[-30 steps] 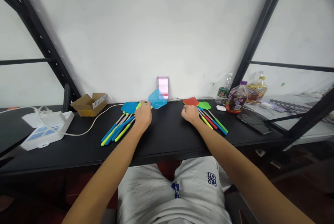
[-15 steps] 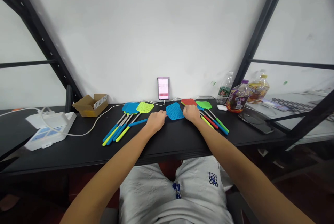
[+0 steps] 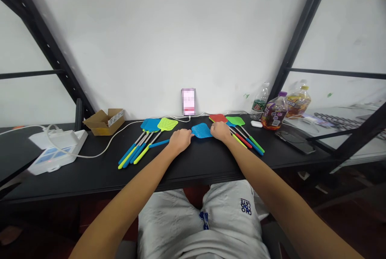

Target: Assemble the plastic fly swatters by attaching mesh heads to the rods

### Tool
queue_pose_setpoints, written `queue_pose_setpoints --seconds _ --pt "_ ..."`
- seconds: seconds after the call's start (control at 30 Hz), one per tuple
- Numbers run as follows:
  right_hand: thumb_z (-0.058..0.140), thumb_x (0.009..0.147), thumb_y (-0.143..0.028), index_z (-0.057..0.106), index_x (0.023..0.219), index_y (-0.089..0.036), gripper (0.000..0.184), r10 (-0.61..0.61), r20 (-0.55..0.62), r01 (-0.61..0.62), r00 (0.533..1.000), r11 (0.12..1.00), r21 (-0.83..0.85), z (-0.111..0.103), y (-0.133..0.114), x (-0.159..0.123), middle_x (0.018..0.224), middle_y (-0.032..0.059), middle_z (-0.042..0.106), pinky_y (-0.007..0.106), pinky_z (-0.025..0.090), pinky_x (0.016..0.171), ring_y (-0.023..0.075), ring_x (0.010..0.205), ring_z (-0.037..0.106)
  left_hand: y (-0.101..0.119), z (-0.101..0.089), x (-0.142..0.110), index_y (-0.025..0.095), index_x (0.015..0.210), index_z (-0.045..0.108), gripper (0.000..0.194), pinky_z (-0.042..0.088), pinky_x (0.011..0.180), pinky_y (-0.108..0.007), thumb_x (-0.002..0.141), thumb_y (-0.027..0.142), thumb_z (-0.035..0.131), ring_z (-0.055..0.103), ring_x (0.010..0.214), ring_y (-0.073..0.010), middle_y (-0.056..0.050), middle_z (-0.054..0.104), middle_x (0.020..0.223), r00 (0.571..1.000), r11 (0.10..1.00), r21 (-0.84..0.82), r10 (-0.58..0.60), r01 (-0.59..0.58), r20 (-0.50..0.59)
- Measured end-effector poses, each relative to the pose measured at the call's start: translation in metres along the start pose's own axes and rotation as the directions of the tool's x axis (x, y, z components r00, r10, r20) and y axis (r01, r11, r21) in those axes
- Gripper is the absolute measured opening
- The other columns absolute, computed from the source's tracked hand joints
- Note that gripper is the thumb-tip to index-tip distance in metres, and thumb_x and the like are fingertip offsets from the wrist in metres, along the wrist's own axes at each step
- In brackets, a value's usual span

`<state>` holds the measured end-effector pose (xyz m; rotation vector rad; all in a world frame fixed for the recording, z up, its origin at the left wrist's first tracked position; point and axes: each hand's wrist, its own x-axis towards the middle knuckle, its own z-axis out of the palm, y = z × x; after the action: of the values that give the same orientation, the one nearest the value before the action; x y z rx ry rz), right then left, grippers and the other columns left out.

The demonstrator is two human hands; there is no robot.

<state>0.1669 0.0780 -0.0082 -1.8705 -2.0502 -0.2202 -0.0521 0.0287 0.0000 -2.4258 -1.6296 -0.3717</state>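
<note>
A blue fly swatter (image 3: 202,130) lies crosswise between my hands, a little over the black table. My left hand (image 3: 180,140) is closed around its shaft near the head, and its blue handle sticks out to the left. My right hand (image 3: 220,130) pinches the far edge of the mesh head. Left of my hands, several blue and yellow-green fly swatters (image 3: 167,124) lie fanned out with handles toward me. Beside my right hand lie a red fly swatter (image 3: 218,118), a green one (image 3: 235,121) and others, partly covered by that hand.
A phone (image 3: 189,101) leans on the wall, with a white cable. At left stand an open cardboard box (image 3: 104,124) and a white power strip (image 3: 57,152). At right are drink bottles (image 3: 274,112), a white case (image 3: 256,124) and a dark phone (image 3: 295,142).
The blue swatter's head has tilted between my hands and looks flatter and shinier. Both hands keep their grip and have hardly shifted.
</note>
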Motion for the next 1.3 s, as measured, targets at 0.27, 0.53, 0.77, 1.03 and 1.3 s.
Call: queue_pose_setpoints --seconds 0.27,0.53,0.77,1.03,1.3 --pt "0.044 0.088 -0.026 0.075 0.093 -0.013 0.034 -0.023 0.057 0.026 0.998 0.998 -0.058 0.004 -0.002 0.003 0.098 0.0168 0.072 0.031 0.046 0.079 0.0282 0.094 0.067 0.001 -0.004 -0.002 0.018 0.097 0.068 0.043 0.047 0.076 -0.035 0.099 0.043 0.032 0.066 0.089 -0.0268 -0.012 0.069 0.096 1.0 0.998 0.062 -0.006 0.005 0.02" --pt "0.044 0.087 -0.026 0.075 0.093 -0.013 0.034 -0.028 0.053 0.031 0.998 0.998 -0.059 0.006 -0.003 0.003 0.098 0.0173 0.072 0.034 0.046 0.081 0.0294 0.095 0.067 0.0 -0.005 -0.002 0.018 0.094 0.071 0.051 0.046 0.074 -0.033 0.097 0.052 0.034 0.066 0.087 -0.0266 -0.013 0.07 0.092 0.998 0.997 0.043 -0.057 0.057 0.001" --pt "0.043 0.088 -0.026 0.075 0.094 -0.014 0.035 -0.027 0.069 0.031 0.997 0.998 -0.063 0.005 -0.003 0.003 0.099 0.0171 0.072 0.034 0.045 0.082 0.0282 0.096 0.067 0.001 -0.004 -0.002 0.016 0.088 0.073 0.062 0.045 0.069 -0.033 0.095 0.061 0.03 0.066 0.08 -0.0269 -0.014 0.07 0.085 0.998 0.998 0.032 -0.053 0.054 -0.039" --pt "0.044 0.087 -0.025 0.075 0.089 -0.014 0.032 -0.084 -0.002 0.083 0.996 0.992 -0.098 -0.003 -0.008 -0.004 0.093 0.0159 0.072 0.031 0.043 0.076 0.0265 0.089 0.067 0.004 -0.002 -0.003 0.017 0.085 0.071 0.057 0.041 0.066 -0.03 0.096 0.058 0.033 0.066 0.077 -0.0241 -0.012 0.069 0.082 0.994 0.997 0.048 0.071 -0.068 -0.078" --pt "0.043 0.089 -0.025 0.067 0.088 -0.016 0.025 -0.265 -0.07 0.26 0.962 0.962 -0.082 -0.012 -0.027 -0.015 0.088 0.0106 0.071 0.028 0.033 0.063 0.0213 0.079 0.063 0.016 -0.002 -0.006 0.017 0.07 0.063 0.049 0.035 0.058 -0.026 0.098 0.05 0.039 0.057 0.06 -0.0138 -0.004 0.062 0.066 0.838 0.947 -0.026 0.271 -0.321 -0.474"
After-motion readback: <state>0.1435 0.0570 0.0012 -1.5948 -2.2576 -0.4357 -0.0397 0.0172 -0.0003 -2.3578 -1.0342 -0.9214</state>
